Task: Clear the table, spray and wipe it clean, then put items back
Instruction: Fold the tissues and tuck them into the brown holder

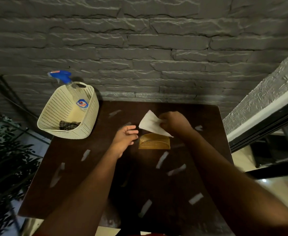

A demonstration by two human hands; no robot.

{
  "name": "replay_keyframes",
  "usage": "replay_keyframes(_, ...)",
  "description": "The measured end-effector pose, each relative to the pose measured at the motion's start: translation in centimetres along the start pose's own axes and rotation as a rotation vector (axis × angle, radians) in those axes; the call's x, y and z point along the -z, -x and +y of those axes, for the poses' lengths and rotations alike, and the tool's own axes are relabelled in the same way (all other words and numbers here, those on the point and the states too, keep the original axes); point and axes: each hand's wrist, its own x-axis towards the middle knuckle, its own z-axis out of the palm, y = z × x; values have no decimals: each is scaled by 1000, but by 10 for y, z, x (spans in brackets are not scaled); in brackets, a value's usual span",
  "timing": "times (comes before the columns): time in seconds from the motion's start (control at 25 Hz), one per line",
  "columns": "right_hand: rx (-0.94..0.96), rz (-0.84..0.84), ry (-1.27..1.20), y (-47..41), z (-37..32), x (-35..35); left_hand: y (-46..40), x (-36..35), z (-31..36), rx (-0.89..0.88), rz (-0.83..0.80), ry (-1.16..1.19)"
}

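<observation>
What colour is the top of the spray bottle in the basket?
Blue, seen in the head view: the spray bottle has a blue trigger top.

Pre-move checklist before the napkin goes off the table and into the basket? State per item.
1. Right hand has the white napkin: ok, fingers pinch its edge.
2. Napkin clear of the gold holder: cannot tell, its lower corner overlaps the holder's top edge.
3. Left hand free: ok, open beside the holder, holding nothing.
4. Basket reachable: ok, at the table's far left corner, top open.
5. Room in basket: ok, only the spray bottle and a dark cloth inside.
6. Table ready for spraying: not ok, paper scraps lie scattered across it.
</observation>
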Motion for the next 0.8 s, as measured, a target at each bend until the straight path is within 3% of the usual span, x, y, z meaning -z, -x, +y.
replay_keyframes(0.12,63,-75,202,-19,-5,-13,-14,-3,4,-73,67,-208)
replay_keyframes(0.32,82,-180,386,-20,-3,-52,-25,-9,-12,-136,23,-647)
replay_keyframes(0.64,16,-200,329,-15,16,-74,-31,-16,-15,-176,-34,-961)
replay_keyframes(0.8,-30,-244,316,-8,32,-72,-35,-20,-10,-316,-93,-1128)
